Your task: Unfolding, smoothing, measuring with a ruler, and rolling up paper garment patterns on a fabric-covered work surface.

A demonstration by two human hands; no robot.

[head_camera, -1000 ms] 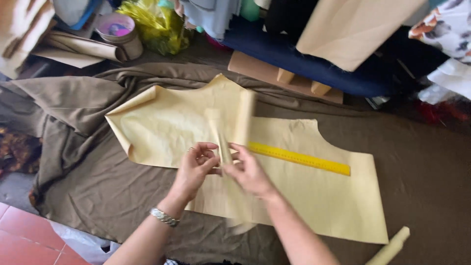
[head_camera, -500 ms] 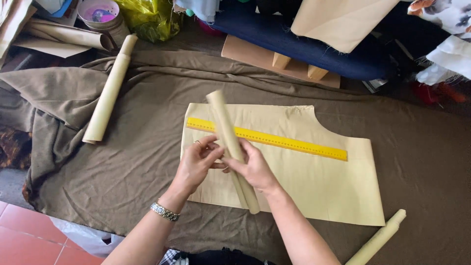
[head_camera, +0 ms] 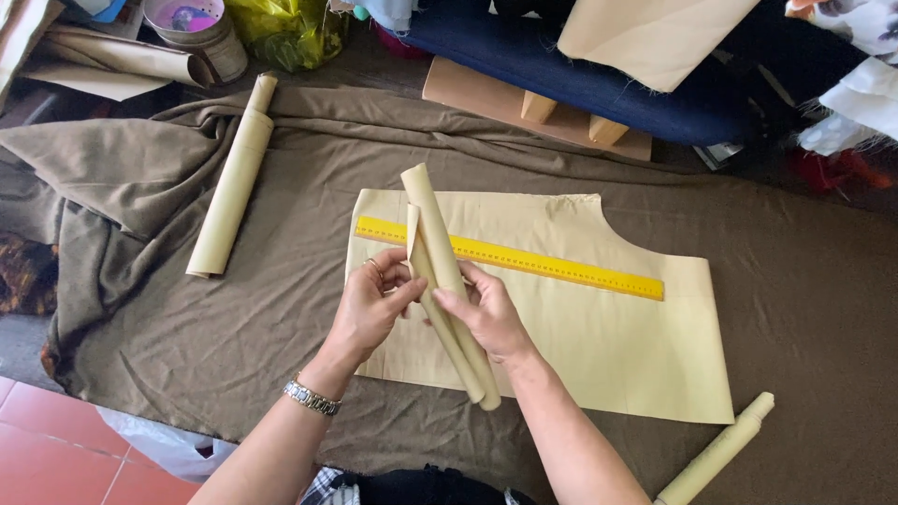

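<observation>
The left hand (head_camera: 369,304) and the right hand (head_camera: 486,313) are both clamped on a paper roll (head_camera: 447,281), the left from the roll's left side with fingers curled round it, the right from the right side with the thumb on top. The roll is pale tan, partly loosened, with a loose flap standing out near its upper end; it slants from upper left to lower right, held just above a flat yellow paper pattern (head_camera: 599,346). A metal watch (head_camera: 311,396) sits on the left wrist. A long yellow ruler (head_camera: 552,265) lies across the upper part of the pattern, passing behind the roll. The pattern rests on olive-brown cloth (head_camera: 234,318) that covers the table and bunches into folds at the left. A second roll (head_camera: 232,182) lies on the cloth well to the left, and a third roll (head_camera: 716,452) lies near the pattern's lower right corner. At the far edge stand a round tub (head_camera: 201,33) with a pinkish inside, a yellow-green plastic bag (head_camera: 285,33), a dark blue cloth bundle (head_camera: 599,70) and a tan sheet (head_camera: 655,37) draped over it. Red floor tiles (head_camera: 56,449) show at lower left.
</observation>
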